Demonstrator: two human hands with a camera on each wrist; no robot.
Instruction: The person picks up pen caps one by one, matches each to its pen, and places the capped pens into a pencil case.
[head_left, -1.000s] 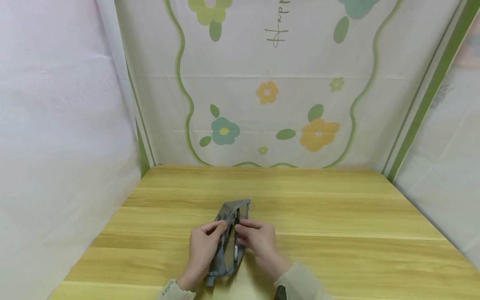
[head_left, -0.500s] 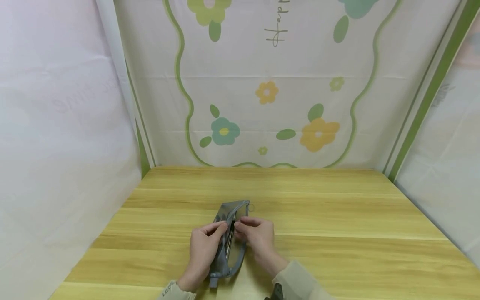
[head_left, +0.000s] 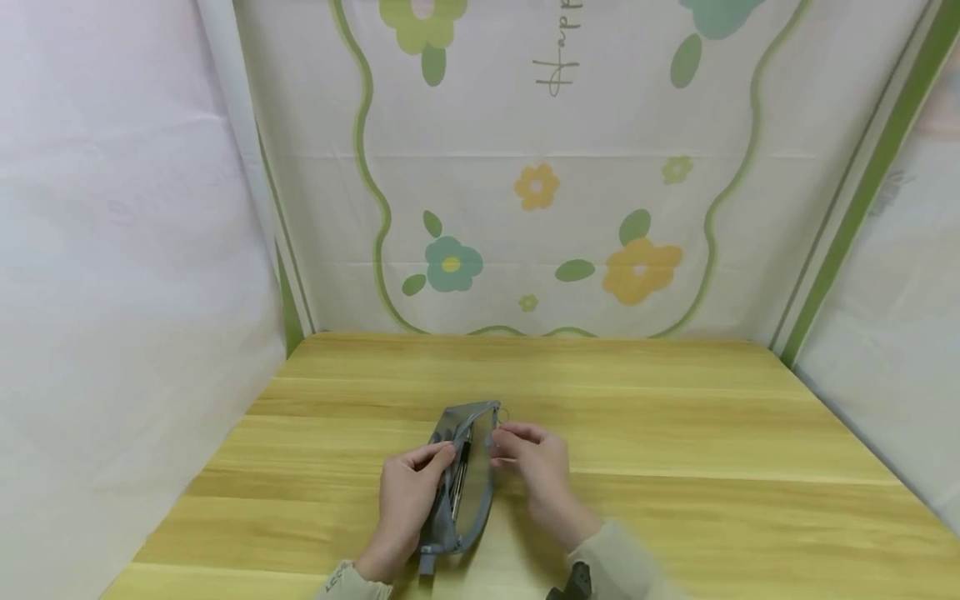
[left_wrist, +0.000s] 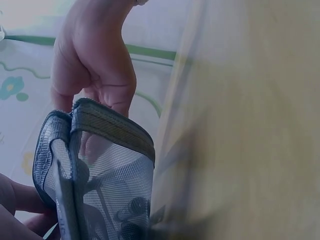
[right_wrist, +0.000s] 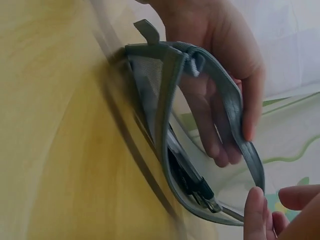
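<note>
A grey mesh zipper pouch [head_left: 442,529] stands on the table with its zipped mouth spread wide. My left hand [head_left: 408,492] pinches its left rim between thumb and fingers. A pen [right_wrist: 185,160] with a clear barrel and dark end lies inside, against the pouch wall; dark rod shapes show through the mesh [left_wrist: 120,170] in the left wrist view. My right hand [head_left: 536,467] is at the right rim, fingertips right against the edge. In the right wrist view its fingers [right_wrist: 255,210] touch the rim, a gap between them and the thumb, no pen held.
The pouch rests on a wood-grain table [head_left: 675,517]. A white cloth with printed flowers [head_left: 637,271] hangs behind, and plain white cloth [head_left: 135,250] walls the left side. A small ring [head_left: 503,414] hangs at the pouch's far end.
The right hand held the pen upright in the pouch's mouth, tipped it toward the left wall, let go and moved right to the rim. The left hand keeps its pinch.
</note>
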